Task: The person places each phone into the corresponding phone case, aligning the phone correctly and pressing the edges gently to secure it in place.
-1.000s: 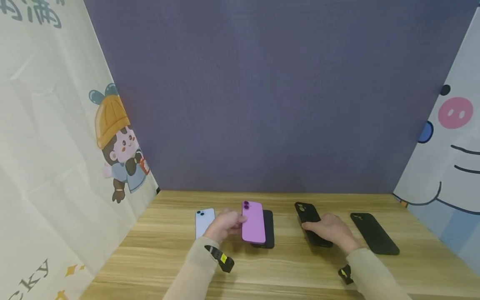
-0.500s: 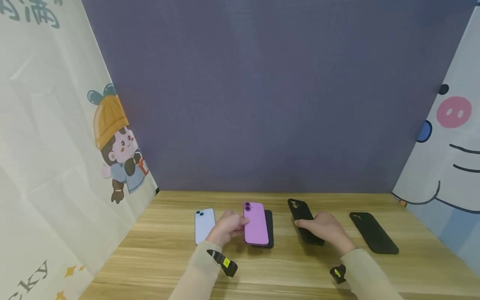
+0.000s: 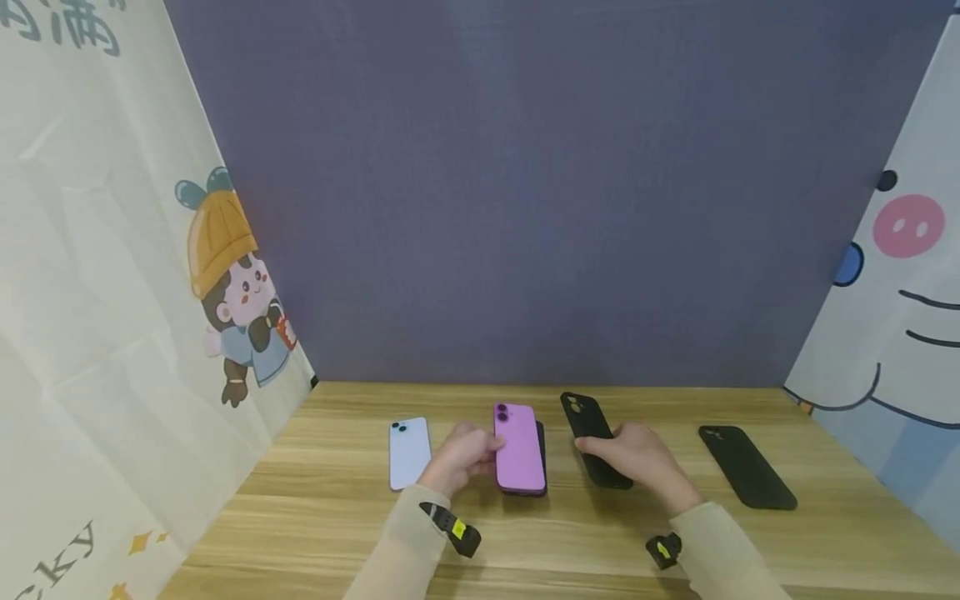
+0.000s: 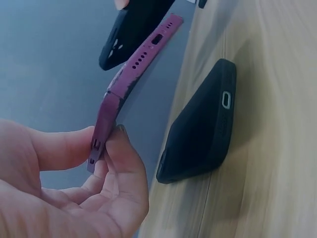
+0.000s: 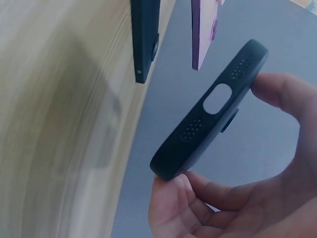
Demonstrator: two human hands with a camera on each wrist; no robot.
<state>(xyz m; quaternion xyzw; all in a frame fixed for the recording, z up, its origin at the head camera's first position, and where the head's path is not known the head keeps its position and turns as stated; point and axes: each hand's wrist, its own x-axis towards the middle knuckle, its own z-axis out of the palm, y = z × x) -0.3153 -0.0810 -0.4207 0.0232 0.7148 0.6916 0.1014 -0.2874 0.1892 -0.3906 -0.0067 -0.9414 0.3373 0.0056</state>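
Observation:
A pink phone (image 3: 519, 454) is pinched along its left edge by my left hand (image 3: 467, 454), camera side up. In the left wrist view its bottom edge shows a port and speaker holes. Beneath it on the table lies a black cased phone or case (image 4: 203, 126); which of the two I cannot tell. The pink phone is raised above it and hides most of it in the head view. My right hand (image 3: 639, 458) holds a black phone case (image 3: 588, 425) by its sides, tilted and lifted. The right wrist view shows its oval port cutout and perforated end.
A light blue phone (image 3: 409, 454) lies on the wooden table (image 3: 300, 500) to the left. Another black phone case (image 3: 747, 467) lies at the right. A dark blue-grey panel (image 3: 525, 192) stands behind the table, with printed sheets (image 3: 97, 275) at the sides.
My left hand has carried the pink phone slightly right, covering more of the black item beneath. My right hand has brought the black case left and slightly farther back, closer to the phone.

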